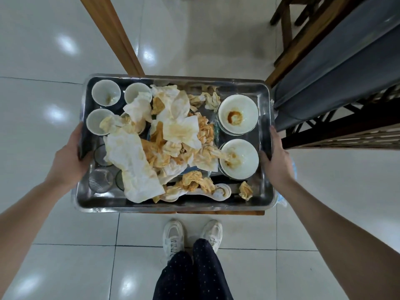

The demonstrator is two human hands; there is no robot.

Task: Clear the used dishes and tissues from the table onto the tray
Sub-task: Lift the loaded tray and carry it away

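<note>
Your fingers are out of sight: left hand [67,156] and right hand [278,161] reach under the tray's [173,205] short sides. The tissues [173,131] heaped in the tray's middle cover half a cup [95,124] by its left wall, and most of a spoon [220,192] along its near wall.

view: head | faces steeply down and forward | tray [173,206] close, mid-frame | floor [43,105] farther below
</note>
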